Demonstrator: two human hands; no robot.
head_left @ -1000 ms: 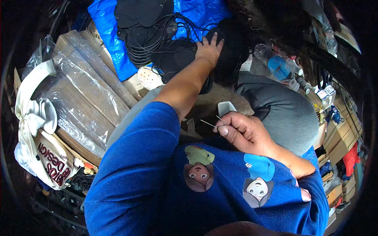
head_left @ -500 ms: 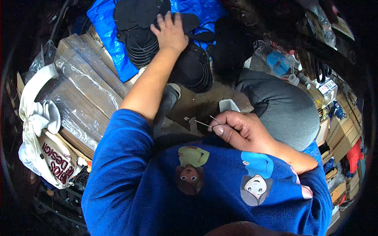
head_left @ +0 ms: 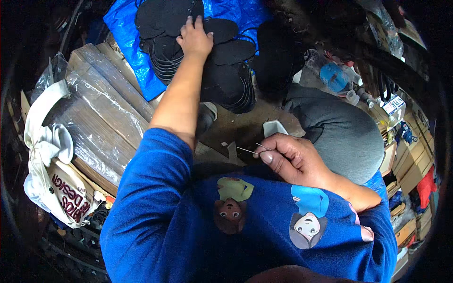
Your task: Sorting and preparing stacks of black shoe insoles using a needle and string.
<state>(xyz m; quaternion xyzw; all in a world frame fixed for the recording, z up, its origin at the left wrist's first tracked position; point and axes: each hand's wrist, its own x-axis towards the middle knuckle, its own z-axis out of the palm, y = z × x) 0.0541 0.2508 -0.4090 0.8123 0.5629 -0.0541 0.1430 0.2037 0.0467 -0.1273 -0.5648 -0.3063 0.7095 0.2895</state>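
My left hand rests palm down, fingers spread, on a pile of flat black sole-shaped pieces. More rounded black pieces lie just right of it, over a layered stack with thin cords along its edge. In front of my chest my right hand pinches thin needles between thumb and forefinger. Two slim metal shafts stick out of that pinch toward the left; their other ends are hidden by the fingers.
A blue plastic sheet lies under the black pieces. Plastic-wrapped boards and a white cloth bag are at left. My grey-clad knee is at right, beside a small white container. Cardboard boxes crowd the far right.
My left hand has shifted slightly left and nearer over the black pile. A rounded black piece now lies flat to its right. My right hand has moved slightly right, still pinching the needles.
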